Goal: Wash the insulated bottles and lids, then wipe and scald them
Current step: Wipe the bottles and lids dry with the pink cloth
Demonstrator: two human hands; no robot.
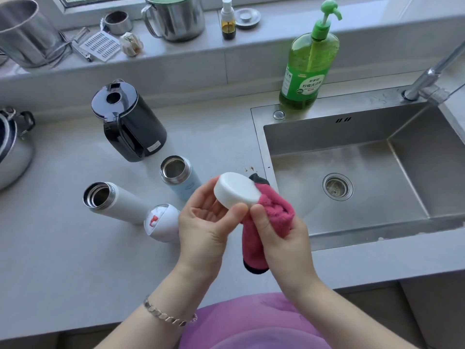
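Above the grey counter (pixel 63 260), left hand (pixel 206 222) grips a round white plastic lid (pixel 236 191); right hand (pixel 279 233) clutches a pink fleecy cloth (pixel 271 210) against it, open white steel bottle (pixel 113 201) nearby.

On the worktop (pixel 63 260) the sink (pixel 352 222) is set in at the right, with the soap bottle (pixel 305 69) on its back rim and the tap (pixel 432 71) at its back right corner. Left of the sink stand two open bottles (pixel 181 178) (pixel 113 201), a round lid (pixel 161 222) just before them and the kettle (pixel 128 122) behind. A ledge (pixel 188 54) behind carries a mug (pixel 173 17). Both hands (pixel 206 222) (pixel 281 233) meet before the sink's left edge.
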